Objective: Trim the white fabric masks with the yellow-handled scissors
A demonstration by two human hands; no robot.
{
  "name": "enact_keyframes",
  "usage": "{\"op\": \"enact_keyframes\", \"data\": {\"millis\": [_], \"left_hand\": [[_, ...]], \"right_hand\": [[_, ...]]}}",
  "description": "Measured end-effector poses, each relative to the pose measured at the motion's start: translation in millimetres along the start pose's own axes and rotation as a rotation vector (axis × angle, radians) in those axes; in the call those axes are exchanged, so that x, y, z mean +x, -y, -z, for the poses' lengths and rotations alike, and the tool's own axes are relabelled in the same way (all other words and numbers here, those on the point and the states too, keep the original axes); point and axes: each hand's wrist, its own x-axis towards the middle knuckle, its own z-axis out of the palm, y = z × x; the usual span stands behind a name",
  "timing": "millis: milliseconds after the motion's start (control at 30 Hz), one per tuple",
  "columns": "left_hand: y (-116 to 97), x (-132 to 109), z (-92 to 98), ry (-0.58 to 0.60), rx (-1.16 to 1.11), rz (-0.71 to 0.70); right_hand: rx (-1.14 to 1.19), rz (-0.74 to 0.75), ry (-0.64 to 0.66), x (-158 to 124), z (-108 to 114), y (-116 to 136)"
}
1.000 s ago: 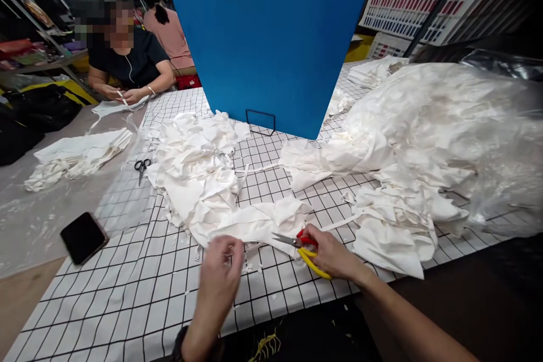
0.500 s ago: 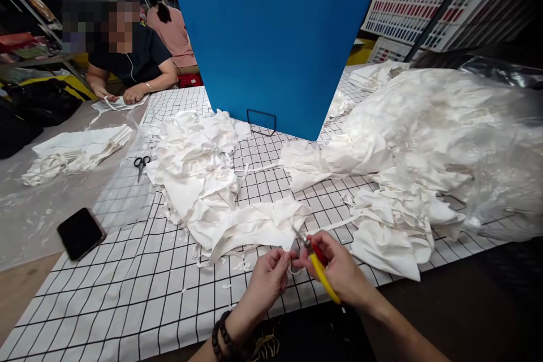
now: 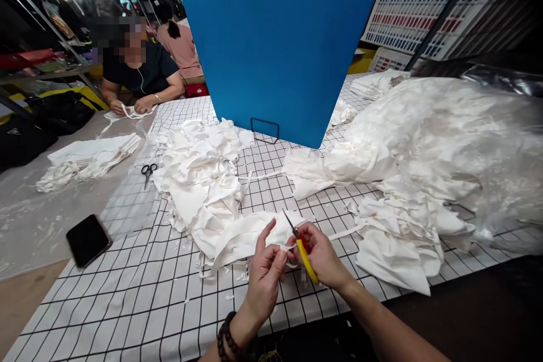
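At my remote station, both hands meet low over the black-and-white checked tablecloth (image 3: 139, 305). My left hand (image 3: 265, 274), a dark beaded bracelet (image 3: 226, 340) at its wrist, pinches a thin white fabric strip (image 3: 290, 248) between thumb and fingers. My right hand (image 3: 321, 254) is closed around the yellow-handled thread snips (image 3: 304, 245), whose metal blade points up and away, just beside the left fingertips; I cannot tell whether the blades are parted. The strip runs between the two hands, which nearly touch.

Just beyond the hands lies a crumpled white cloth piece (image 3: 237, 235), joined to a pile of white cloth pieces (image 3: 199, 175) ahead and left. Right of the right hand spreads a large heap of white fabric under clear plastic (image 3: 449, 136). A tall blue board (image 3: 280, 39) stands well ahead. Far left of the left hand rest a black phone (image 3: 88, 239) and small black scissors (image 3: 148, 171); beyond them a seated person in a black shirt (image 3: 142, 70) handles white cloth.
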Motion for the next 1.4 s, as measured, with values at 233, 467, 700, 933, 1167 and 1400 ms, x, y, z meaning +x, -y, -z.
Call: {"op": "enact_keyframes", "data": {"millis": [233,467,700,933,1167,1400], "left_hand": [[7,12,-2.8,0.076,-0.256,0.134],[4,17,3.2,0.159,-0.009,0.014],[4,15,6.0,0.234,-0.004,-0.015],[4,13,8.8,0.268,-0.032,0.014],[1,15,8.4,0.285,-0.102,0.037],[2,14,10.6,0.299,-0.117,0.076]], "right_hand": [[-0.420,-0.014,-0.090,-20,36,19],[-1.002,-0.024,-0.003,-39,34,48],[-1.051,-0.008,0.033,-35,22,51],[-1.067,-0.021,0.018,-35,20,51],[-1.111,0.002,0.002,-37,21,47],[-1.188,0.054,-0.002,-37,24,41]]}}
